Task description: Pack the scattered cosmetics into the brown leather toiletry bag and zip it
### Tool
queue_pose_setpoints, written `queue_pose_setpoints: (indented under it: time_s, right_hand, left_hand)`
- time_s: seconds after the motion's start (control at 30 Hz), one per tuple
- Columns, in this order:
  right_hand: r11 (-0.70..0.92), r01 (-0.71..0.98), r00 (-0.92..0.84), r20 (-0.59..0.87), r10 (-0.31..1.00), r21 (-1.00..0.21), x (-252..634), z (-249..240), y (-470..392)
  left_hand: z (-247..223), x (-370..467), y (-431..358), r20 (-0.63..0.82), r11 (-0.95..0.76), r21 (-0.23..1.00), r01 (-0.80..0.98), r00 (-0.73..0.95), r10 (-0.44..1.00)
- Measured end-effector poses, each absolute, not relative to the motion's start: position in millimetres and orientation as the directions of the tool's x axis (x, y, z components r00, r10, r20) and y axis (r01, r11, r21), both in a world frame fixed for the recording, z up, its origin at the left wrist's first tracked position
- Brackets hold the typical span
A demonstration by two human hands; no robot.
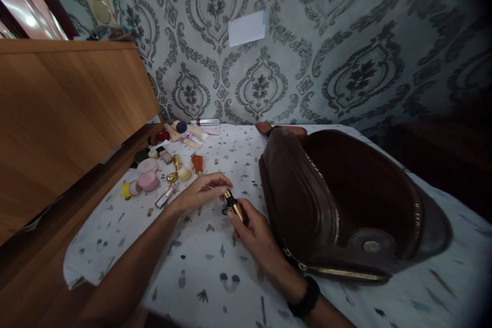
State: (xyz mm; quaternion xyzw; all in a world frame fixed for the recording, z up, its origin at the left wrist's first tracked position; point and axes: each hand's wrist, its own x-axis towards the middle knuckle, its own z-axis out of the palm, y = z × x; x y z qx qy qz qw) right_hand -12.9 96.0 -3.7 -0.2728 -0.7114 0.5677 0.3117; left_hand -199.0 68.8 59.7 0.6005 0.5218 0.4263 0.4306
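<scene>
A slim gold-and-black cosmetic tube (232,204), which looks like a lipstick, is held over the patterned cloth in the middle of the view. My right hand (251,230) has its thumb and fingers closed around the lower part. From the left, my left hand (203,192) pinches the upper gold end between thumb and fingers. Whether the upper end is separate from the lower part is hard to make out. Right of my hands sits a brown leather bag (300,195), its zipped top gaping wide and its inside dark.
Several cosmetics lie at the left, among them a pink round jar (148,181), an orange bottle (197,163), gold tubes (177,162) and a silver tube (207,122). A wooden cabinet (73,123) borders the left side. Patterned wallpaper with a white paper (247,28) rises behind.
</scene>
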Motion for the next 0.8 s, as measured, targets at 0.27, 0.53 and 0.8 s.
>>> queue_pose_setpoints:
  time_s: [0.27,0.53,0.8]
  right_hand:
    - [0.197,0.043,-0.665,0.119,0.737,-0.979,-12.2,1.5,95.0]
    - [0.198,0.031,-0.655,0.129,0.744,-0.980,-11.4,4.0,94.9]
    - [0.174,0.038,-0.665,0.106,0.740,-0.984,-11.8,3.7,93.4]
  left_hand:
    - [60.1,-200.5,69.0,0.072,-0.105,0.944,0.312,0.116,0.991]
    - [57.9,-199.4,68.4,0.071,-0.094,0.924,0.371,0.076,0.995]
    - [60.5,-203.0,68.8,0.037,-0.067,0.938,0.339,0.094,0.995]
